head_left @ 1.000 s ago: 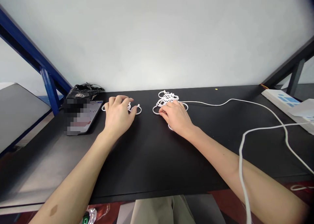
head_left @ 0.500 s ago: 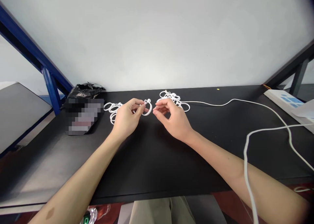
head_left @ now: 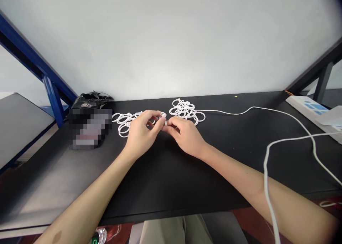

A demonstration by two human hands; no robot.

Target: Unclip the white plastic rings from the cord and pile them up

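Observation:
My left hand (head_left: 143,131) is closed in a pinch on a white plastic ring (head_left: 164,114), which looks like a shower curtain ring with a small knob on it. From the other side, the thumb and fingers of my right hand (head_left: 187,135) pinch the same ring low down. My fingers cover most of it. Partly behind my left hand lies a loose group of similar white rings (head_left: 123,122). A second pile of white rings (head_left: 183,108) sits on the black table (head_left: 213,172), just beyond my right hand.
A black plastic bag (head_left: 92,99) with a blurred label lies at the left. A white cable (head_left: 227,113) runs across the right side, and another loop hangs over my right forearm. White boxes or papers (head_left: 310,107) stand at the far right. A wall rises behind the table.
My right hand has moved left and closed on the ring held by my left hand. The ring has turned and now shows mostly its knobbed end.

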